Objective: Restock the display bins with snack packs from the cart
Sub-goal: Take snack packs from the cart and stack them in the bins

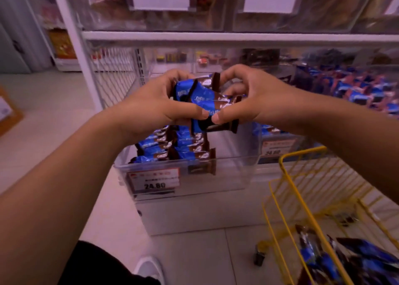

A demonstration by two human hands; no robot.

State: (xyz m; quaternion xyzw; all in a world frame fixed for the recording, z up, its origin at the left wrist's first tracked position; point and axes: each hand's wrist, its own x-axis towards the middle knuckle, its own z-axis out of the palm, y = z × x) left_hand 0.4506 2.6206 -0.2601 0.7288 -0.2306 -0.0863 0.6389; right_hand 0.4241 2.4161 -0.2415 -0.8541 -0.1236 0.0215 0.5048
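A bundle of blue-and-brown snack packs (pixel 206 103) hangs above the clear display bin (pixel 235 172). My left hand (pixel 155 103) grips the bundle's left side, fingers curled over its top and thumb under it. My right hand (pixel 244 96) grips its right side the same way, thumb pressed on the lower packs. Inside the bin, several matching packs (pixel 172 148) stand in rows at its left; the bin's right half is bare. A price label (pixel 154 180) reading 24.80 is on the bin's front. More packs (pixel 345 261) lie in the yellow wire cart (pixel 302 200) at lower right.
A neighbouring bin (pixel 354 90) to the right is heaped with blue packs. A white shelf rail (pixel 216 36) with clear bins above runs overhead. A white wire side panel (pixel 112 77) bounds the shelf at left. My shoe (pixel 149 267) stands on the tiled floor.
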